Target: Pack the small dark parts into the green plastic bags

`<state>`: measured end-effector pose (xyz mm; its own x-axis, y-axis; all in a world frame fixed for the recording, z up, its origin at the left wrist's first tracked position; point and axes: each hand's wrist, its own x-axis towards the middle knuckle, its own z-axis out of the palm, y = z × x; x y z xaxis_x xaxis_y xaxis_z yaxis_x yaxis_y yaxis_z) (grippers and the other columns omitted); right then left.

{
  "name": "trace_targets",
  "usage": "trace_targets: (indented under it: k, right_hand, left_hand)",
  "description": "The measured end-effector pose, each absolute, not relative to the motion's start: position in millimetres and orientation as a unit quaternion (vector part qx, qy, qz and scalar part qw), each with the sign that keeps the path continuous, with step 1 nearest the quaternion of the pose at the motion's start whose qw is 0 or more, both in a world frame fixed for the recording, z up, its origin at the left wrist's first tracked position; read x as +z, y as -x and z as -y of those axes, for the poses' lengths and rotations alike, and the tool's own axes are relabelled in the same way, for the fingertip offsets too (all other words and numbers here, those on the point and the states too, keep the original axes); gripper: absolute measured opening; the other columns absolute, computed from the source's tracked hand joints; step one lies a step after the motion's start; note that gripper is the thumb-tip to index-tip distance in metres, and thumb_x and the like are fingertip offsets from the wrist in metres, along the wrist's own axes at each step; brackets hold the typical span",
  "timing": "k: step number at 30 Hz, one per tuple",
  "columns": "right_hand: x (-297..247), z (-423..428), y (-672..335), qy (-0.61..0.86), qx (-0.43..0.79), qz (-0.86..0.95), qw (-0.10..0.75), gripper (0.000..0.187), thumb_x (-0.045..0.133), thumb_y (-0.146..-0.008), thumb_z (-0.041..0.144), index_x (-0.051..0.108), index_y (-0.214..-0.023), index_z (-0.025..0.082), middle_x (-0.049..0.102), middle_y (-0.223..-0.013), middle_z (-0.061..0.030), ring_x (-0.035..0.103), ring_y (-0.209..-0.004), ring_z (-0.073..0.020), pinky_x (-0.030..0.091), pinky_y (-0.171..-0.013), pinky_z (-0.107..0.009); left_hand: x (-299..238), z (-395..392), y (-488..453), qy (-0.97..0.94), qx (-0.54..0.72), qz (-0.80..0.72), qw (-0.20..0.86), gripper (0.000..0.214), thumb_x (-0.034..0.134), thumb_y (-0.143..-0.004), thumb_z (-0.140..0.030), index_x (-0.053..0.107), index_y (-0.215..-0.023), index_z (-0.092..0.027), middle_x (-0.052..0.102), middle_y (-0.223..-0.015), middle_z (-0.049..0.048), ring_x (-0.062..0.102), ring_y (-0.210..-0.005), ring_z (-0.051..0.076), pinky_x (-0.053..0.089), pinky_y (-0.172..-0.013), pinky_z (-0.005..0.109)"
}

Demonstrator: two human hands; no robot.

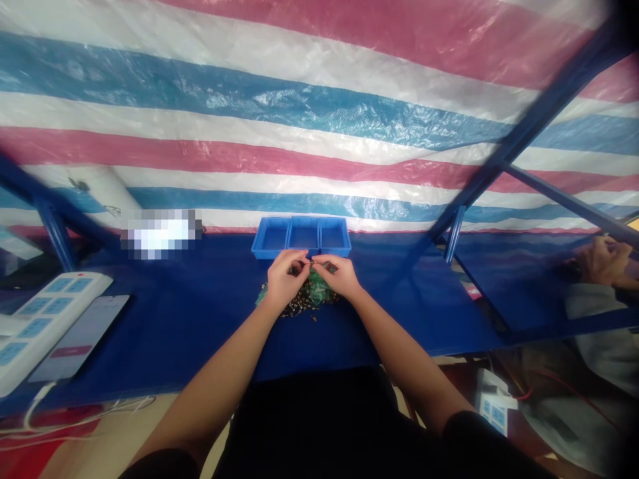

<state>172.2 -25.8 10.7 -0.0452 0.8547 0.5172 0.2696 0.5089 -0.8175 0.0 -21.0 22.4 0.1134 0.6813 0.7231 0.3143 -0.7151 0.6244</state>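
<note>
Head view: the left hand (285,273) and right hand (339,274) meet fingertip to fingertip, both pinched shut on a small part (310,264) too tiny to identify. It sits just above a pile of parts (301,307) on the blue bench (200,313), near a three-compartment tray (288,234). A power strip (44,319) lies far left.

A pixelated patch (160,233) hides something. The small parts (299,308) are too tiny to identify. The left edge cuts the power strip (44,319).
</note>
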Motion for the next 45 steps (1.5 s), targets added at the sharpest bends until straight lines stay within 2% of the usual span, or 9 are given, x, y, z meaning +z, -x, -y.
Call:
trace_targets:
  k: [13,19,24,30,40,45]
  right_hand:
    - [11.2,25.9,-173.9,0.433,0.254,0.68,0.535,0.025,0.067,-0.082,0.038,0.076,-0.098,0.021,0.076,-0.091,-0.0054,0.068,-0.071,-0.0167,0.057,-0.068,-0.03]
    - [10.8,26.1,-173.0,0.433,0.277,0.672,0.533,0.028,0.067,-0.082,0.039,0.075,-0.102,0.021,0.076,-0.09,-0.0056,0.07,-0.074,-0.0173,0.057,-0.068,-0.029]
    - [12.1,27.5,-171.9,0.427,0.266,0.679,0.535,0.023,0.067,-0.082,0.036,0.075,-0.098,0.021,0.076,-0.092,-0.0056,0.069,-0.072,-0.0164,0.057,-0.068,-0.029]
    - [14.8,28.2,-172.8,0.419,0.249,0.691,0.534,0.022,0.067,-0.082,0.035,0.075,-0.098,0.022,0.075,-0.093,-0.0052,0.067,-0.07,-0.0153,0.056,-0.066,-0.028]
    - [13.0,27.8,-172.9,0.411,0.249,0.702,0.526,0.022,0.064,-0.083,0.034,0.074,-0.1,0.022,0.075,-0.092,-0.0053,0.069,-0.076,-0.0164,0.056,-0.067,-0.028]
    - [14.1,28.3,-173.1,0.423,0.242,0.693,0.531,0.022,0.064,-0.084,0.035,0.074,-0.098,0.022,0.075,-0.092,-0.0052,0.068,-0.074,-0.0161,0.057,-0.068,-0.029]
  left_hand:
    - [24.4,23.6,-1.3,-0.744,0.564,-0.335,0.128,0.028,0.063,-0.084,-0.017,0.064,-0.111,-0.021,0.062,-0.1,0.0048,0.06,-0.065,0.007,0.056,-0.063,0.023]
    - [22.6,23.3,-0.6,-0.743,0.553,-0.347,0.147,0.027,0.062,-0.086,-0.021,0.064,-0.112,-0.021,0.062,-0.099,0.0056,0.063,-0.071,0.01,0.056,-0.062,0.023]
    - [23.1,23.0,-1.2,-0.743,0.555,-0.343,0.148,0.028,0.062,-0.085,-0.02,0.063,-0.113,-0.022,0.062,-0.1,0.0057,0.064,-0.075,0.011,0.058,-0.067,0.025]
    - [24.5,23.8,-1.9,-0.742,0.563,-0.336,0.141,0.03,0.063,-0.083,-0.017,0.064,-0.112,-0.021,0.061,-0.102,0.0047,0.062,-0.066,0.007,0.058,-0.066,0.024]
    - [24.9,23.8,-1.5,-0.742,0.557,-0.346,0.141,0.026,0.062,-0.085,-0.02,0.065,-0.111,-0.021,0.064,-0.098,0.0058,0.065,-0.079,0.013,0.059,-0.069,0.027]
    - [23.7,23.5,-1.2,-0.746,0.552,-0.342,0.148,0.027,0.062,-0.086,-0.021,0.063,-0.112,-0.022,0.063,-0.1,0.0061,0.065,-0.078,0.013,0.06,-0.07,0.028]
